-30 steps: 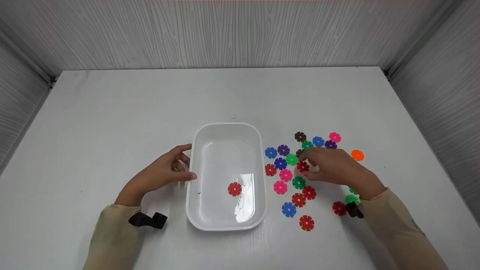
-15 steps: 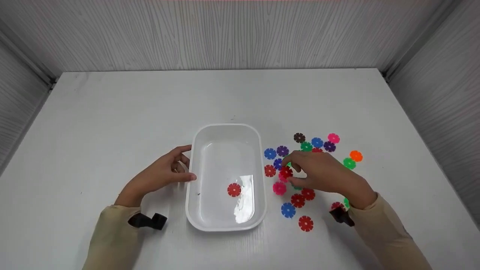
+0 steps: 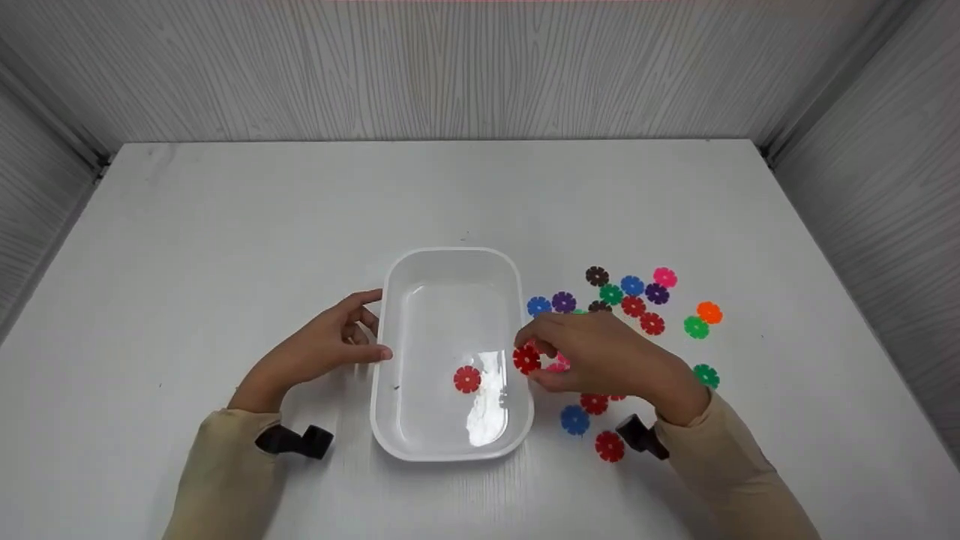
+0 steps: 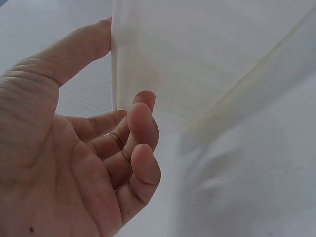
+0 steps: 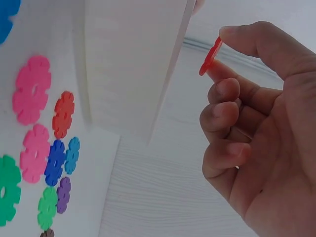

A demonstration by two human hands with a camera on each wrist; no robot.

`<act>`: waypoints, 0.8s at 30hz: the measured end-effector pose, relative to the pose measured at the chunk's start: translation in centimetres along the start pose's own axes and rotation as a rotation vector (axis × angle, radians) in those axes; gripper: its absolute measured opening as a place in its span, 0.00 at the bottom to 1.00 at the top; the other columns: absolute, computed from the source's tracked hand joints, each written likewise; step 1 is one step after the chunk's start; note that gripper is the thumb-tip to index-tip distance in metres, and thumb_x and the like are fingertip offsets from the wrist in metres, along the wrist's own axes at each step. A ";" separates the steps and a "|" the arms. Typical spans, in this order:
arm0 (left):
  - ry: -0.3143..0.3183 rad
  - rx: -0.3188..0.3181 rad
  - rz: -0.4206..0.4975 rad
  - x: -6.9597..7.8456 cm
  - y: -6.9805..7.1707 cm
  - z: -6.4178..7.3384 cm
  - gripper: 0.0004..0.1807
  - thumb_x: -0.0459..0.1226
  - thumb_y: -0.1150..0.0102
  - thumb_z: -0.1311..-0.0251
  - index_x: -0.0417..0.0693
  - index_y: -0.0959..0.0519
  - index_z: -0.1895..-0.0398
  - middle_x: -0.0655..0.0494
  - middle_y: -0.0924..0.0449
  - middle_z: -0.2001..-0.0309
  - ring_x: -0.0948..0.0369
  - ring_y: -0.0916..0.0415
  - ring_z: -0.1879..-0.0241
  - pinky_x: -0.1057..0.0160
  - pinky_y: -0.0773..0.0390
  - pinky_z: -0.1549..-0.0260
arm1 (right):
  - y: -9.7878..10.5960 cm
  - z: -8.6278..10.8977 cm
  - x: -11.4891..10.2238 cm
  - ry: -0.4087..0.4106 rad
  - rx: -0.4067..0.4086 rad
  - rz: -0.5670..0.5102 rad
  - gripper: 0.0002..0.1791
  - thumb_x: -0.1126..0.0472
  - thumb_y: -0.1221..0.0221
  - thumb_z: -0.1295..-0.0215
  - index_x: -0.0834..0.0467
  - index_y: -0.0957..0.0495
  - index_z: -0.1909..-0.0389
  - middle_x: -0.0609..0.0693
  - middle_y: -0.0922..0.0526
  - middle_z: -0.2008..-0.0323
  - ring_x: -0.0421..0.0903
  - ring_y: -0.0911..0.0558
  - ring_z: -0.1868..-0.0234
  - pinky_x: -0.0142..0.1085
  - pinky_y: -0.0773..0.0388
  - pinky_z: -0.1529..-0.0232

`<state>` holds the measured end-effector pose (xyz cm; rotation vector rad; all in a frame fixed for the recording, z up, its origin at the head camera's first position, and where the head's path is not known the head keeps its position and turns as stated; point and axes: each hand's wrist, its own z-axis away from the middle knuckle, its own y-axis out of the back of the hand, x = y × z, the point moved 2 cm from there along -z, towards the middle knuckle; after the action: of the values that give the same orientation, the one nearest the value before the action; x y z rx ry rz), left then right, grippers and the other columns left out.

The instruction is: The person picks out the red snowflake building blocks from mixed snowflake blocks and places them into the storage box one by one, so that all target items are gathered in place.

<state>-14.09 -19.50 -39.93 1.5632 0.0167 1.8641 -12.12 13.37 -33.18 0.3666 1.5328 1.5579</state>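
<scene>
My left hand (image 3: 322, 341) holds the left side of a white plastic tray (image 3: 382, 424), its thumb over the rim. In the left wrist view, the other fingers (image 4: 143, 123) curl beside the outer wall. My right hand (image 3: 600, 352) pinches a red notched plastic disc (image 3: 526, 359) between thumb and index finger, at the tray's right rim. The right wrist view shows that red disc (image 5: 211, 56) edge-on above the rim, with the remaining fingers curled in. One lighter red disc (image 3: 466, 379) lies inside the tray.
Several notched discs in other colours lie right of the tray, among them a blue disc (image 3: 575, 420), an orange disc (image 3: 709, 312) and a brown disc (image 3: 597, 276). My right hand hides some. A wood-grain panel (image 3: 450, 67) stands behind the white table (image 3: 225, 202).
My right hand has moved left from the scattered discs to the tray's right rim, carrying the red disc and uncovering other discs behind it. My left hand and the tray stay in place.
</scene>
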 end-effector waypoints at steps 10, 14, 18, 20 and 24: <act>-0.002 -0.008 0.015 0.1 0.1 0.1 0.46 0.45 0.33 0.45 0.49 0.46 0.26 0.46 0.26 0.51 0.60 0.23 0.64 0.64 0.26 0.60 | -0.9 -0.4 -2.3 0.156 0.003 0.067 0.23 0.51 0.32 0.43 0.51 0.23 0.47 0.45 0.18 0.64 0.37 0.23 0.69 0.25 0.27 0.70; -0.004 -0.008 0.016 0.1 0.1 0.2 0.46 0.45 0.33 0.45 0.49 0.46 0.26 0.47 0.27 0.52 0.60 0.23 0.63 0.64 0.26 0.60 | -1.3 -0.6 -2.7 0.185 -0.020 0.082 0.22 0.51 0.33 0.42 0.52 0.23 0.47 0.46 0.18 0.64 0.38 0.24 0.71 0.24 0.29 0.73; -0.013 -0.007 0.014 0.1 0.1 0.0 0.46 0.45 0.32 0.45 0.49 0.46 0.27 0.47 0.27 0.52 0.59 0.23 0.63 0.65 0.26 0.60 | -1.7 -0.7 -3.1 0.205 -0.037 0.093 0.22 0.52 0.33 0.42 0.52 0.23 0.47 0.47 0.18 0.62 0.37 0.24 0.71 0.23 0.29 0.73; -0.015 -0.008 0.013 0.0 0.0 0.0 0.45 0.45 0.32 0.45 0.50 0.45 0.27 0.47 0.27 0.52 0.59 0.23 0.63 0.64 0.26 0.60 | -2.0 -0.8 -3.2 0.216 -0.042 0.102 0.22 0.52 0.33 0.41 0.52 0.23 0.46 0.46 0.17 0.61 0.37 0.23 0.71 0.23 0.28 0.72; -0.010 -0.002 0.007 -0.1 0.0 0.0 0.46 0.45 0.32 0.45 0.49 0.46 0.26 0.47 0.27 0.52 0.59 0.23 0.63 0.64 0.26 0.60 | -2.3 -0.9 -3.3 0.244 -0.042 0.109 0.24 0.53 0.34 0.41 0.53 0.24 0.44 0.47 0.17 0.59 0.38 0.23 0.71 0.23 0.28 0.72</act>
<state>-14.11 -19.54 -39.97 1.5729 0.0044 1.8610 -10.09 9.93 -34.22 0.2462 1.6855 1.7699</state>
